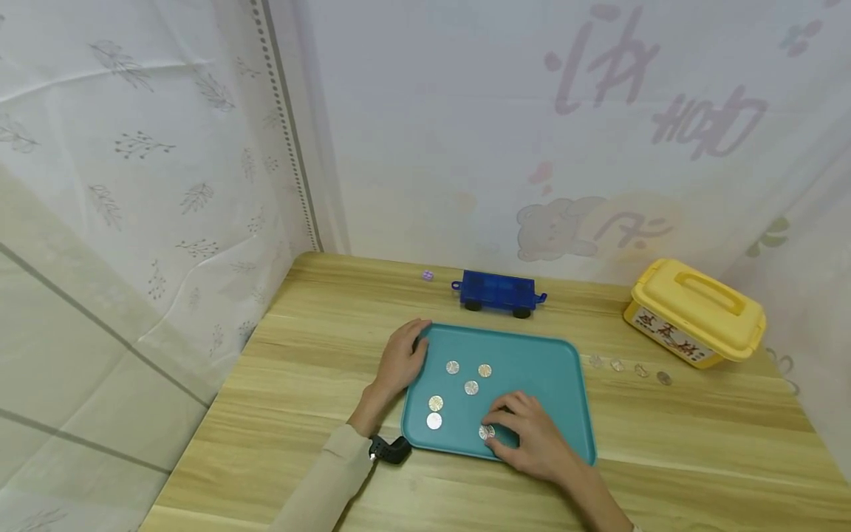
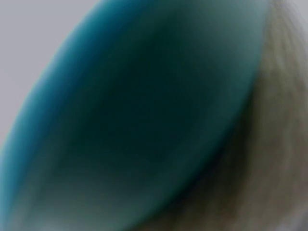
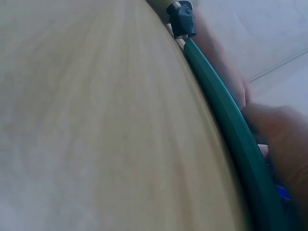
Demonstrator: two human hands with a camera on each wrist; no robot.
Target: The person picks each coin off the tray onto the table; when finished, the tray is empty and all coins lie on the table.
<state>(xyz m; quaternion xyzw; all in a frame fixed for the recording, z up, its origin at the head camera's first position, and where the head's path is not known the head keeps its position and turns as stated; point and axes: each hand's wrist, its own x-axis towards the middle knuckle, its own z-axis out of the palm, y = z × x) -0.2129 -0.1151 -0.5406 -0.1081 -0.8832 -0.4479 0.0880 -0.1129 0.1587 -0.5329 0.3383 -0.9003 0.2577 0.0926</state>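
Note:
My right hand (image 1: 528, 440) pinches a silver coin (image 1: 487, 432) between thumb and fingertips, over the near part of a teal tray (image 1: 538, 377). At the tray's far left corner, my left hand (image 1: 401, 358) rests along the rim, fingers fairly straight and thumb over the inside edge. Left of the pinched coin lie several more coins, among them a bright silver coin (image 1: 434, 421), a golden coin (image 1: 435, 403) and a coin farther back (image 1: 452, 367). In the right wrist view, the tray's side (image 3: 231, 130) and blurred right fingers (image 3: 281, 130) show. Blur fills the left wrist view.
Right of the tray, several coins (image 1: 641, 370) form a row on the wooden table (image 1: 319, 332). A yellow lidded box (image 1: 698, 310) with a handle stands behind them. Beyond the tray are a blue toy wagon (image 1: 499, 290) and a small purple piece (image 1: 428, 275).

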